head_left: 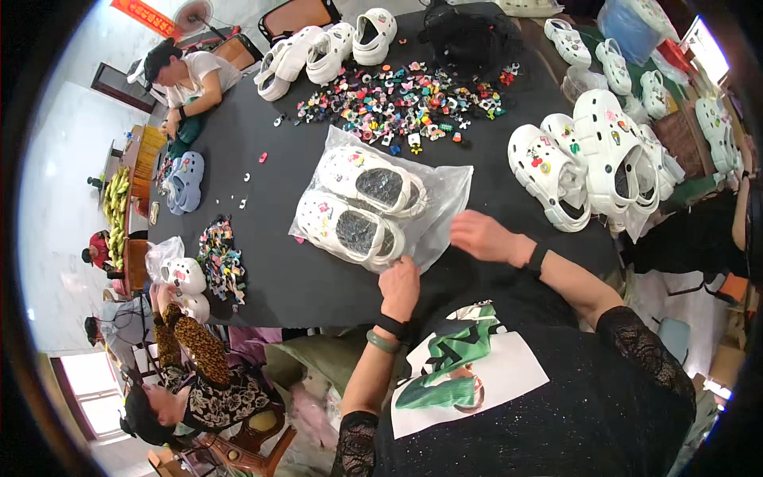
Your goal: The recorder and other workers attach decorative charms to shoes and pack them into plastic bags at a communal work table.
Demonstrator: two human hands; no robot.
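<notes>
On the black table in front of me lies a clear plastic bag (442, 184) with a pair of white clogs (338, 226) inside, side by side. Small colourful charms dot their toes, and dark padding shows in the openings. My left hand (399, 286) is closed on the bag's near edge, by the heel of the nearer clog. At the bag's right edge is my right hand (489, 237), its fingers bent together against the plastic; the fingertips are partly hidden.
A wide heap of colourful charms (397, 103) covers the far table, with white clogs (322, 56) behind it. More decorated clogs (612, 151) stand at right. Blue clogs (186, 183) and another charm pile (221, 258) are at left, where two people sit working.
</notes>
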